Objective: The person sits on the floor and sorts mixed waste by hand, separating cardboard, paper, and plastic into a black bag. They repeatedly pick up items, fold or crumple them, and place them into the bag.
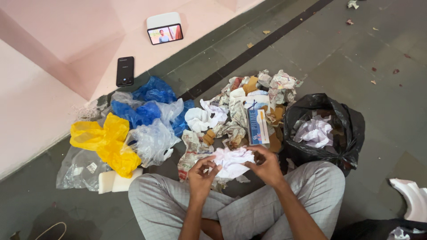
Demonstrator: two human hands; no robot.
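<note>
I sit cross-legged on a grey stone floor. My left hand [202,174] and my right hand [266,164] both grip a crumpled white paper [232,161] held above my knees. Just beyond my hands lies a heap of crumpled paper and cardboard scraps [249,102], with a blue and white carton [257,125] on top of it. To the right of the heap stands an open black rubbish bag [341,120] with crumpled pale paper [315,132] inside.
Plastic bags lie to the left: yellow [106,142], blue [147,104] and clear [151,142]. White foam blocks [116,181] sit by my left knee. A dark phone [125,70] and a small propped-up screen [164,31] rest on the pink ledge. A white broken piece [411,198] lies at right.
</note>
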